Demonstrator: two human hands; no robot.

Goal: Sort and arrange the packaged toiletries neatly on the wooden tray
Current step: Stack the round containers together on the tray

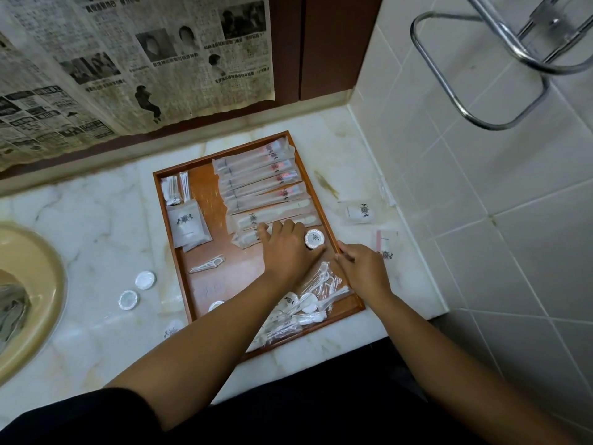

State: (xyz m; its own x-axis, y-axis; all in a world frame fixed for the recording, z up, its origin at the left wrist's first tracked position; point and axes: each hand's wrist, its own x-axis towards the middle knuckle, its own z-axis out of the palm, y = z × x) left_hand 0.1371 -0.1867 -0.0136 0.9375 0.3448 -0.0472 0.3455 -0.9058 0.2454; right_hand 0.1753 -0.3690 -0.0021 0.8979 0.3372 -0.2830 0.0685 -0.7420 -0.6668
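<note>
On the marble counter [96, 216], just right of the sink [32, 284], the wooden tray [205, 184] lay slightly askew. The left hand [288, 250] rested palm-down inside it, fingers straight and a little spread, their tips pressing on the lowest of the long packets [256, 181] stacked in a row along the tray's far right side. A round packet [313, 238] sat just beside that hand, by its little-finger side (whether the two touched could not be told). The right hand [364, 268] gripped the tray's right rim, fingertips curled over the edge.

Elsewhere in the tray were cotton swabs [176, 187] at the far left corner, a square sachet [188, 224] just below them, and a loose heap of floss picks [316, 293] at the near right, partly under the forearms. Off the tray, two round discs [138, 289] lay on the counter to its left, and two printed sachets [361, 213] lay to its right.
</note>
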